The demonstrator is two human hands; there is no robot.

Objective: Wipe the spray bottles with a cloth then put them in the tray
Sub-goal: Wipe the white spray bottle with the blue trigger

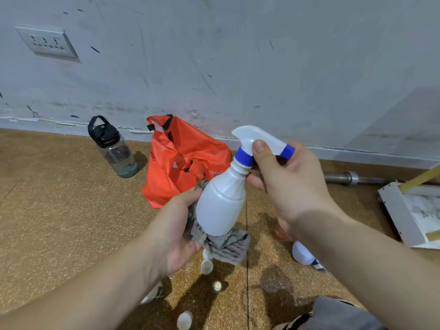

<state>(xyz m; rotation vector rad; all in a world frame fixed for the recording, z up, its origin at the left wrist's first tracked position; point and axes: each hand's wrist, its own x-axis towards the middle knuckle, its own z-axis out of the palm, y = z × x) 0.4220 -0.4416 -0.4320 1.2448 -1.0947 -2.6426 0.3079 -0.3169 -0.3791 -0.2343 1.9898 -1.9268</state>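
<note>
A white spray bottle (221,201) with a blue collar and blue nozzle tip hangs tilted in mid-air at the centre. My right hand (285,182) grips its neck and trigger head, thumb on the white head. My left hand (176,225) holds a grey patterned cloth (226,244) against the bottle's lower left side and base. The white tray (395,210) lies on the floor at the right edge, partly cut off. Another white bottle (302,254) lies on the floor beneath my right forearm, mostly hidden.
An orange bag (183,163) and a clear water bottle with a black lid (114,148) stand by the wall. A metal bar (352,178) lies along the wall at right. Small white bottles and caps (207,266) dot the cork floor below my hands.
</note>
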